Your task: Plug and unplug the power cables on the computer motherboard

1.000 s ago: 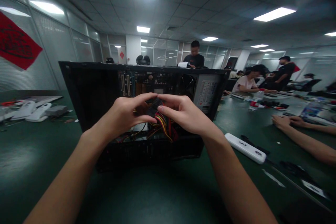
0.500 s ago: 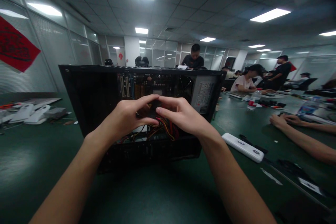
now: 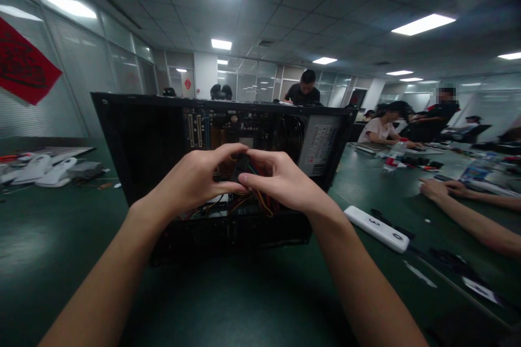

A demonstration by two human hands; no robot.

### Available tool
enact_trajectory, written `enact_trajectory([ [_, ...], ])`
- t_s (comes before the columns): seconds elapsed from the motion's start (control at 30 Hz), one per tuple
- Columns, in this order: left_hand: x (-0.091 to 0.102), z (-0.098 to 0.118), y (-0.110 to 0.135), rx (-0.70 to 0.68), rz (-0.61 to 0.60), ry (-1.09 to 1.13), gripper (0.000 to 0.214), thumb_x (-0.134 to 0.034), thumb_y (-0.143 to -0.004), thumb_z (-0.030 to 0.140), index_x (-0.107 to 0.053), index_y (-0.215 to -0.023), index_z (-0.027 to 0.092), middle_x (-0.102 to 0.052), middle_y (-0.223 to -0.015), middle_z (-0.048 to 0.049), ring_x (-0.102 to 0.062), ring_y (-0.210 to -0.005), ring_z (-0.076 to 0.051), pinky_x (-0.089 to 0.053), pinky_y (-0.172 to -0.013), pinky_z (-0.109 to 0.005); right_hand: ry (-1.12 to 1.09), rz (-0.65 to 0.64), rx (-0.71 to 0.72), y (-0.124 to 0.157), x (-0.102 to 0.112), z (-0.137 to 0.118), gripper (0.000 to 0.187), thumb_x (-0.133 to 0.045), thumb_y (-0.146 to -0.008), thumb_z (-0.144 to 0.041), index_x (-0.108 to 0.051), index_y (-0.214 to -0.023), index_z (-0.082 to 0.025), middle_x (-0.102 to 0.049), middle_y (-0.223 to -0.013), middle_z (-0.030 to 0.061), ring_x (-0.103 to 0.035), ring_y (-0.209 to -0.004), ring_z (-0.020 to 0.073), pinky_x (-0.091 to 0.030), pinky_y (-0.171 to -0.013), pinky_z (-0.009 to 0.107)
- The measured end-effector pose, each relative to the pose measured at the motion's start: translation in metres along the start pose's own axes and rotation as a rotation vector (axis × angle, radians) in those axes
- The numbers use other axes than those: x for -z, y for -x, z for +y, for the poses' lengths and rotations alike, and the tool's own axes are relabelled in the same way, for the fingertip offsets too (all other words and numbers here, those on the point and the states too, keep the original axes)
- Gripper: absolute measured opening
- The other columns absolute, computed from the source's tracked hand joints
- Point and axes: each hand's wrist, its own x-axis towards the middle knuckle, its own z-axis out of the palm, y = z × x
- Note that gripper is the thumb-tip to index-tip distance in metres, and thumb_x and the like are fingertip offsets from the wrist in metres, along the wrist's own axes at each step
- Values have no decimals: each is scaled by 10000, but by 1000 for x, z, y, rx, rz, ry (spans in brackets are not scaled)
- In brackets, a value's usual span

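Observation:
An open black computer case point(image 3: 228, 233) stands in front of me, its inside facing me. Between my two hands is a black cable connector point(image 3: 241, 167), pinched at its ends by the fingertips. My left hand point(image 3: 199, 173) is closed on its left side, thumb below and fingers above. From the right, my right hand point(image 3: 280, 176) grips it with the thumb across its lower part. Red, yellow and black wires point(image 3: 264, 203) hang below the right fingers. Behind the hands are the motherboard point(image 3: 232, 124), a fan point(image 3: 292, 131) and the silver power supply point(image 3: 321, 143). The fingers hide part of the connector.
To the right lie a white power bank point(image 3: 376, 229) and dark cables point(image 3: 451, 260). Another person's hands point(image 3: 437, 187) rest on the green table beyond them. A bottle point(image 3: 394, 154) stands farther back. White devices point(image 3: 57, 172) and a grey box point(image 3: 85, 169) sit at left.
The black connector has turned between my fingers and shows more of its length now. Both hands stay nearly in place, and the wires below them have shifted slightly.

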Motion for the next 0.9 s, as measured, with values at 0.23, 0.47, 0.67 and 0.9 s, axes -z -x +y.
enact_trajectory([
  [0.23, 1, 6, -2, 48, -24, 77, 584, -714, -795, 497, -533, -1268, 208, -682, -970, -30, -656, -814, -178, -522, -703, -273, 17, -56, 37, 1, -3, -3, 422, -593, -894, -249, -592, -1308, -167, -676, -1159, 60, -613, -1097, 224, -479, -1001, 401],
  [0.47, 3, -7, 0, 26, -86, 114, 588, -735, -776, 504, -566, -1252, 203, -666, -1194, -97, -645, -1070, -256, -536, -910, -382, 152, -67, 77, 2, 5, 19, 494, -493, -975, -327, -455, -1458, -230, -536, -1427, 70, -466, -1342, 230, -381, -1133, 437],
  [0.67, -1, -15, -1, 4, -92, 119, 586, -744, -784, 472, -567, -1257, 173, -659, -1227, -114, -640, -1106, -256, -526, -934, -367, 565, 59, 325, -4, 14, 53, 508, -406, -990, -181, -416, -1483, -302, -520, -1411, 93, -497, -1303, 233, -445, -1088, 486],
  [0.9, -6, -16, -4, 6, -142, 95, 530, -729, -802, 453, -567, -1234, 191, -676, -1168, -93, -659, -1056, -248, -534, -902, -356, 823, 121, 533, -4, 3, 73, 348, -512, -971, -213, -641, -1279, -310, -590, -1256, 95, -557, -1182, 262, -481, -1050, 485],
])
